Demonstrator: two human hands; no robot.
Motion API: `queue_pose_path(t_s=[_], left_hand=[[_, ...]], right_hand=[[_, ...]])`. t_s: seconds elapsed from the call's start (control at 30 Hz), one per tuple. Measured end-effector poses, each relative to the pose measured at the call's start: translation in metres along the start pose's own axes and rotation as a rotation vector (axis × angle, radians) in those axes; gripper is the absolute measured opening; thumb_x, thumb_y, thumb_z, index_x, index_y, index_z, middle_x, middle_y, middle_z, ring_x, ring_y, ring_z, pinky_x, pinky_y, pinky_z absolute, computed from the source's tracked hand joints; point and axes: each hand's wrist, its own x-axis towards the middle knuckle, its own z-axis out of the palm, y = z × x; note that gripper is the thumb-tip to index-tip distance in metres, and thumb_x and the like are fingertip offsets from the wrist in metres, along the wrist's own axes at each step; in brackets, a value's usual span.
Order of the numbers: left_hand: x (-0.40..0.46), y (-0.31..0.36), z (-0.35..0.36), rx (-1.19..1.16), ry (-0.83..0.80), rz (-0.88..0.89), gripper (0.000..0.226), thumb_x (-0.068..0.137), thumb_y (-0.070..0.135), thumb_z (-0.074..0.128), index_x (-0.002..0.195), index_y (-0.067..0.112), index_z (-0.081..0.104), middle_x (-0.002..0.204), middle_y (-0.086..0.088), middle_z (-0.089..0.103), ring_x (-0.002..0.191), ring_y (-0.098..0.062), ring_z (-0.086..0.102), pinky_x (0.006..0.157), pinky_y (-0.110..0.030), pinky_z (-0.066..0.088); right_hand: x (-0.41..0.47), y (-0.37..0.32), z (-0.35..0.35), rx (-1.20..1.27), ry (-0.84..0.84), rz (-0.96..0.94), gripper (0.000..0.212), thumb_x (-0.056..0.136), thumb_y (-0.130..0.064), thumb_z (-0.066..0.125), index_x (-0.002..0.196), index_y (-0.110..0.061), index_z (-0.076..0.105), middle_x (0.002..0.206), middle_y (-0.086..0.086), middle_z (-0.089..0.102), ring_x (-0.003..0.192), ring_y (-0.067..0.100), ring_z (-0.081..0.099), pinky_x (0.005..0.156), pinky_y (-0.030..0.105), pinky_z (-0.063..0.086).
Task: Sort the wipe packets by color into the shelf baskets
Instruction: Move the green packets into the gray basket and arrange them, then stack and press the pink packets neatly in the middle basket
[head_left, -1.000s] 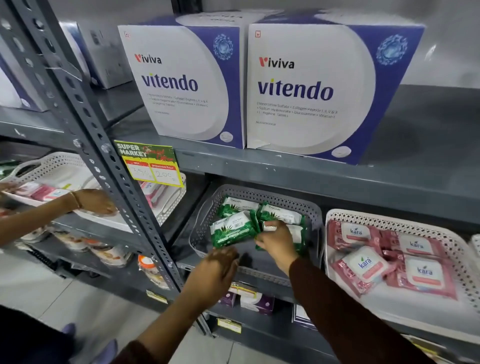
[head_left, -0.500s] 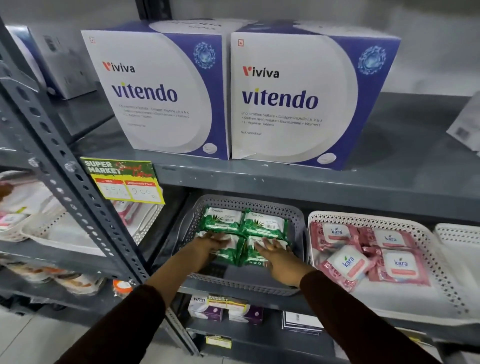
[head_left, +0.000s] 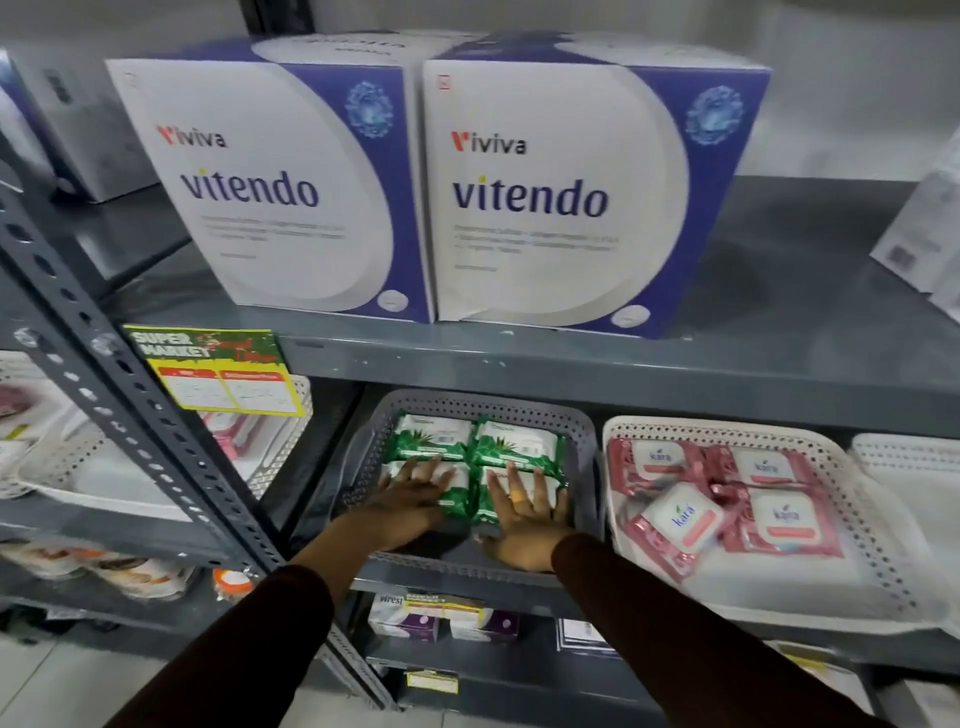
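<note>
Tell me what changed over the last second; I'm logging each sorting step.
The right hand let go of the green packets it was setting into the grey basket. The left hand came up into the basket. Both now lie flat, fingers spread, on the two front packets, four squared in a block. The pink packets in the white basket stayed put.

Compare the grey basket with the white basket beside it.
The grey basket holds green packets squared in a tidy block; the white basket holds pink packets, some tilted. Both hands press flat in the grey basket; none touch the white basket. Both baskets are perforated and share one shelf.
</note>
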Motion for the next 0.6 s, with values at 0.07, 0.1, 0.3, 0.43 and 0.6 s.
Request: queue_pose_path(t_s=[0.07,0.1,0.3,0.43,0.6], left_hand=[[-0.006,-0.003,-0.014,-0.056,0.019,-0.123,0.051,0.102,0.045,0.033,0.15,0.04,0.016,0.158,0.012,-0.005,0.146,-0.021,-0.004,0.117,-0.039,0.0],[-0.011,0.001,-0.02,-0.088,0.047,-0.179,0.047,0.103,0.046,0.031,0.149,0.038,0.023,0.16,0.007,0.007,0.145,-0.023,0.008,0.116,-0.035,0.009],[-0.011,0.113,-0.017,-0.165,0.453,0.021,0.032,0.099,0.033,0.049,0.126,0.023,0.062,0.093,-0.015,0.074,0.081,-0.027,0.068,0.073,-0.029,0.052],[0.003,0.22,0.015,-0.163,0.53,0.258,0.03,0.092,0.039,0.05,0.101,0.02,0.071,0.079,-0.009,0.074,0.067,-0.026,0.068,0.063,-0.034,0.056],[0.054,0.295,0.058,0.023,0.389,0.115,0.059,0.086,0.051,0.058,0.126,0.009,0.05,0.115,-0.013,0.063,0.096,-0.028,0.063,0.073,-0.034,0.051]], right_hand=[[0.006,-0.011,-0.01,0.111,-0.038,-0.069,0.081,0.094,-0.064,0.034,0.154,-0.037,-0.012,0.16,-0.007,-0.03,0.146,0.03,-0.031,0.116,0.061,-0.014],[0.003,-0.012,-0.015,0.235,-0.019,-0.121,0.075,0.097,-0.059,0.035,0.156,-0.034,-0.003,0.164,-0.005,-0.02,0.149,0.028,-0.024,0.119,0.057,-0.011],[-0.093,0.1,-0.03,0.735,0.687,-0.158,0.059,0.092,0.005,0.054,0.13,-0.039,0.057,0.145,-0.013,0.047,0.135,0.01,0.046,0.114,0.032,0.037],[-0.128,0.201,-0.038,0.427,0.824,0.145,0.049,0.083,0.008,0.063,0.119,-0.025,0.069,0.122,0.0,0.069,0.106,0.022,0.067,0.087,0.021,0.049],[-0.124,0.26,-0.033,0.432,0.53,0.167,0.047,0.09,-0.023,0.068,0.136,-0.026,0.058,0.148,0.003,0.052,0.128,0.023,0.055,0.107,0.033,0.042]])
